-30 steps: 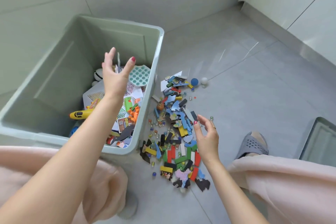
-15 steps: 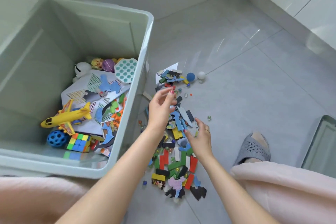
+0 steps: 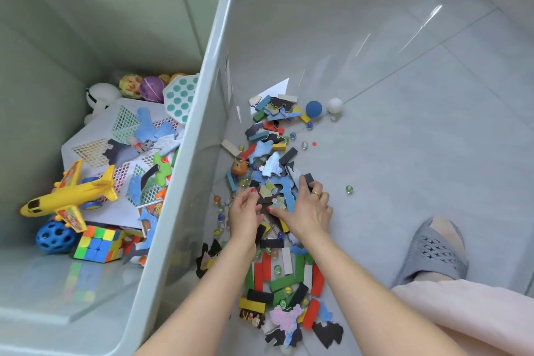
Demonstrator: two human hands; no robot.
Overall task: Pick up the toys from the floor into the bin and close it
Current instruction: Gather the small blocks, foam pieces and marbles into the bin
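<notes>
A heap of flat puzzle pieces (image 3: 274, 165), coloured blocks (image 3: 284, 276) and marbles lies on the grey floor right of the pale green bin (image 3: 219, 66). My left hand (image 3: 244, 211) and my right hand (image 3: 307, 208) are both down in the middle of the heap, fingers curled round puzzle pieces and a dark block between them. The bin stands open and holds a yellow toy plane (image 3: 69, 191), a colour cube (image 3: 98, 244), a blue holed ball (image 3: 55, 237), a white mesh basket (image 3: 121, 136) and several balls.
A blue ball (image 3: 314, 108) and a white ball (image 3: 334, 105) sit at the heap's far end; a green marble (image 3: 349, 189) lies apart to the right. My foot in a grey slipper (image 3: 433, 251) is at the right, my pink-clothed knee below it.
My left hand has come out of the bin and down onto the heap. My right hand has closed over pieces there. The view has moved in closer and lower.
</notes>
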